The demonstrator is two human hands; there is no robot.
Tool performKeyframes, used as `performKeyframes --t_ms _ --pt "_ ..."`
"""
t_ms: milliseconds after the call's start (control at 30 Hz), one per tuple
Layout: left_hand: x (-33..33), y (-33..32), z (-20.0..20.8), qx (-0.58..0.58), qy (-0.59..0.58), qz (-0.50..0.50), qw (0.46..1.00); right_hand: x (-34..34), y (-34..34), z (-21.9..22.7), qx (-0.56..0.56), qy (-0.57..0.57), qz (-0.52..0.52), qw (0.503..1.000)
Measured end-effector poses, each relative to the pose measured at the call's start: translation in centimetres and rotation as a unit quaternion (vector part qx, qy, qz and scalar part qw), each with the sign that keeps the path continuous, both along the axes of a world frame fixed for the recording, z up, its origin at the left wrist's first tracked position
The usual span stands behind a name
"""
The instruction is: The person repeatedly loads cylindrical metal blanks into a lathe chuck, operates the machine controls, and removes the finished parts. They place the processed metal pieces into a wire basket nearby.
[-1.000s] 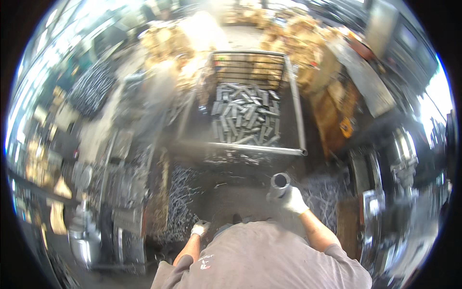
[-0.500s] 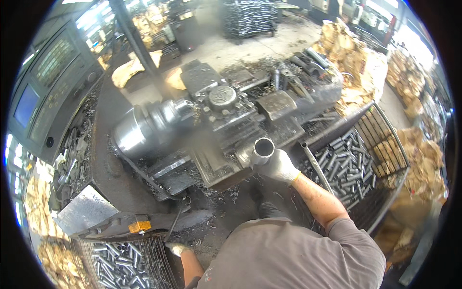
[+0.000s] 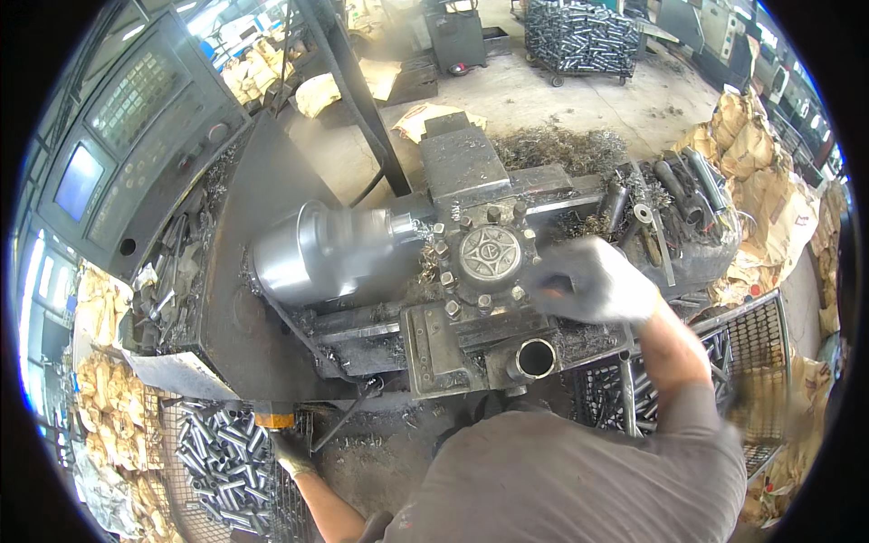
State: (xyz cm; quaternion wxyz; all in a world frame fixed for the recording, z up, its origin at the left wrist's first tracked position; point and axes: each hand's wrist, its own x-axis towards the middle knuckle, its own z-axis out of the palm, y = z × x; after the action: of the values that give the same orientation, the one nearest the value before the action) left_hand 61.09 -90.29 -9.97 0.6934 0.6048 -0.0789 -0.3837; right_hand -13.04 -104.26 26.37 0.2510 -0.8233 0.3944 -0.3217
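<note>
white-gloved, my blurry right hand (image 3: 590, 282) is by the round cap (image 3: 490, 256), my left hand (image 3: 291, 452) by the orange box (image 3: 274, 420); i can't tell either one's grip. the tube (image 3: 523, 373) is at the machine's (image 3: 434, 353) edge.

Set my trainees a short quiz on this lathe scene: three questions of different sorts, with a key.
1. Multiple choice. Which of these is nearest the left hand?
A. the lit screen
B. the orange block
C. the wheeled crate in the background

2. True or false? The right hand is holding the open-ended metal tube at the machine's front.

3. Fill in. In the picture, the shiny chuck lies to the ____ of the round tool post.

Key:
1. B
2. False: the tube is apart from that hand.
3. left
</note>
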Motion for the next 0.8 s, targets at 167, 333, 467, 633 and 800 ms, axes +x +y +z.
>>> performKeyframes --t_ms 167,333,467,633,800 --pt "-9.7 2.6 -5.3 0.091 -0.182 -0.022 0.979 11.6 -13.9 2.3 -0.012 0.371 0.128 0.92" --pt "-28.6 -0.9 0.0 0.11 -0.064 -0.156 0.979 17.4 -24.3 -5.8 0.236 0.488 0.265 0.798" --pt "-27.0 2.7 -0.2 0.149 -0.084 -0.177 0.969 10.9 -26.7 -6.1 0.048 0.127 0.312 0.94" --pt "-23.8 6.5 -0.3 0.221 -0.03 -0.064 0.973 -6.6 -30.0 -6.6 0.102 0.277 -0.35 0.889" --pt "-21.6 3.9 -1.2 0.225 -0.135 -0.141 0.955 -2.5 -27.5 -13.9 0.234 0.323 0.13 0.908"
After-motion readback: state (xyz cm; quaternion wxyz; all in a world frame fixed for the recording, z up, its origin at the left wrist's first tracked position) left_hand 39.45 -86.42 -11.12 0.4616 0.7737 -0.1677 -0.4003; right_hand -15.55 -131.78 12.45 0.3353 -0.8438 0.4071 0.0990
